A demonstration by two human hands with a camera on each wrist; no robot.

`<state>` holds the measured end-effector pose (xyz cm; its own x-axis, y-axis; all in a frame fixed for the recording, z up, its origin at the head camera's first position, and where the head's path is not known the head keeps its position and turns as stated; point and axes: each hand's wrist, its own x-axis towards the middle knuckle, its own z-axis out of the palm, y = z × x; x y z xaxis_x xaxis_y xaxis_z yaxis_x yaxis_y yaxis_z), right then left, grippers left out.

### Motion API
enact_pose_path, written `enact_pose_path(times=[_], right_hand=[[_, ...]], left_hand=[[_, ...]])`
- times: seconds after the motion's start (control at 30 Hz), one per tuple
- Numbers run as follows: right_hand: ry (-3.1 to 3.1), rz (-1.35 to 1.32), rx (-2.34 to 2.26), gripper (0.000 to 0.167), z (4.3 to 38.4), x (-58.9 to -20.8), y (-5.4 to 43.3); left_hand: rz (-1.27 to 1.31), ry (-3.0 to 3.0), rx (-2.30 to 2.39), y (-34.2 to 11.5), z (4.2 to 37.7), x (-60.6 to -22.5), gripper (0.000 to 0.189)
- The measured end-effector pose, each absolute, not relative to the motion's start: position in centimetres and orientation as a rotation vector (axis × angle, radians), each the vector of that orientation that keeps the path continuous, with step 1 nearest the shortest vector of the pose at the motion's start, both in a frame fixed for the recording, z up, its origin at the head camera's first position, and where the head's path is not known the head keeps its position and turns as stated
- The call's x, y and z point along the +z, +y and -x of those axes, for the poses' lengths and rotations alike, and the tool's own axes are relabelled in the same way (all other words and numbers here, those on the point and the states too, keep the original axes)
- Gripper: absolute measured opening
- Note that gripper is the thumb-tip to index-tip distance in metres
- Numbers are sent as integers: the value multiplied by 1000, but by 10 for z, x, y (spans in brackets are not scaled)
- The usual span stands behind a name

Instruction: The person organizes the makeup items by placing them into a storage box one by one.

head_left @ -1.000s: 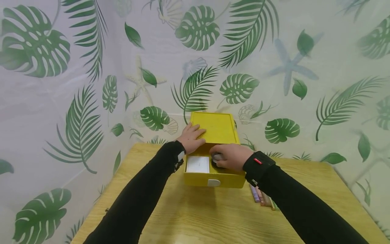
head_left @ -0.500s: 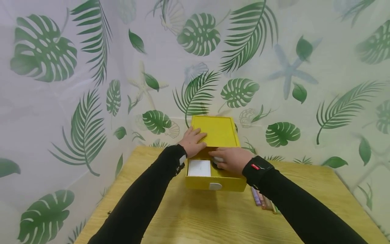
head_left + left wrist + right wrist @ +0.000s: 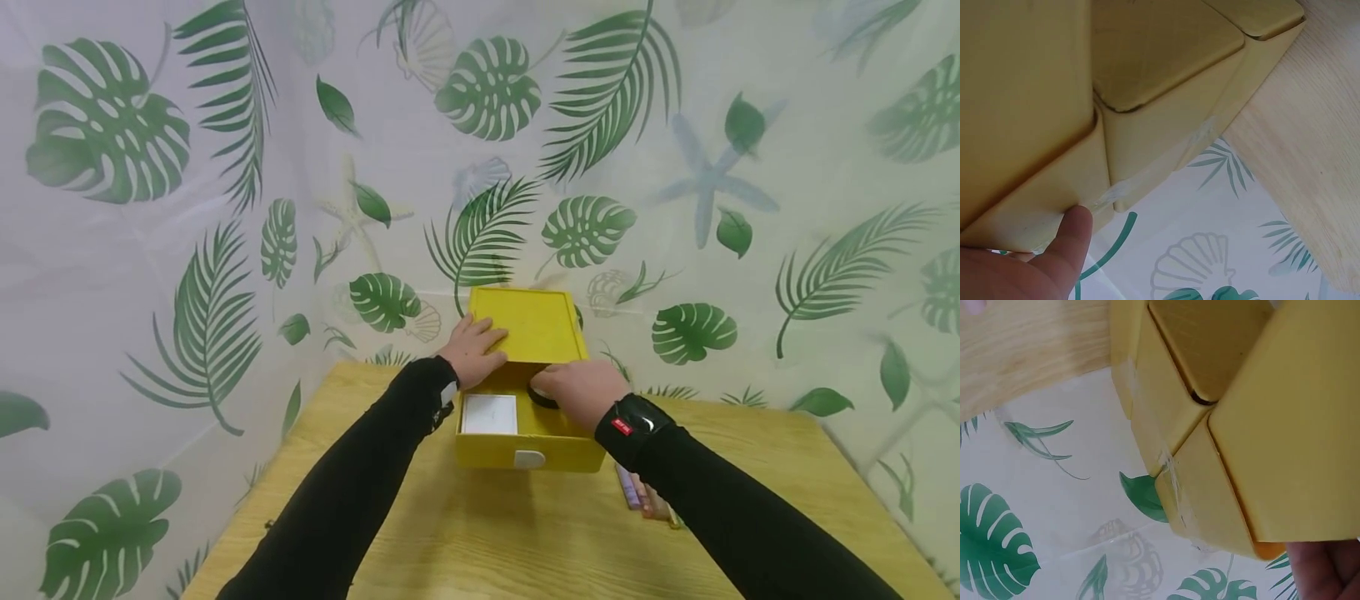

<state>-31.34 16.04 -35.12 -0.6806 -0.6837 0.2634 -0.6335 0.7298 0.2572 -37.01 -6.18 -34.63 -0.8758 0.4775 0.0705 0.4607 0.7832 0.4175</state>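
A yellow box [image 3: 528, 325] stands on the table with its front drawer [image 3: 487, 452] pulled out. My left hand [image 3: 471, 354] rests on the box's left top edge, fingers spread; in the left wrist view a finger [image 3: 1075, 231] touches the box's side. My right hand [image 3: 588, 387] reaches down into the drawer's right part, fingers curled at a black round object [image 3: 542, 399]. That object is mostly covered by the hand, and the fingertips are hidden. A flat white box [image 3: 489, 414] lies in the drawer's left part.
Several slim pastel sticks [image 3: 637, 492] lie on the wooden table [image 3: 465, 533], right of the drawer and partly behind the right forearm. A leaf-patterned sheet [image 3: 600, 150] hangs close behind the box. Clear tape [image 3: 1175, 481] runs along the box's side.
My right hand has turned and shifted slightly right inside the drawer. A grey part seen between its fingers is now covered, and more black rim shows. The left hand keeps its place on the box.
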Motion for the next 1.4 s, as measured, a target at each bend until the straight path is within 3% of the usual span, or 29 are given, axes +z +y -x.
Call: enact_pose_path(times=[0.1,0.3,0.5,0.93,1.4], right_hand=[[-2583,-1019,-177,16,313,-347,162],[-2653,-1016,-46,5,309,-340,164],[-2679,-1031,206,22,305,-339,174],[-2726,-783,328,30,286,-336,244],[-3030,-381,433,43,241,-408,356]], left_hand=[[-770,2919,692,-63,371,-345,54],[-785,2934,662,-65,374,-343,55],[-773,2923,686,-65,375,-346,55],[-775,2915,715,-69,375,-347,54],[-809,2900,701,-66,372,-347,55]])
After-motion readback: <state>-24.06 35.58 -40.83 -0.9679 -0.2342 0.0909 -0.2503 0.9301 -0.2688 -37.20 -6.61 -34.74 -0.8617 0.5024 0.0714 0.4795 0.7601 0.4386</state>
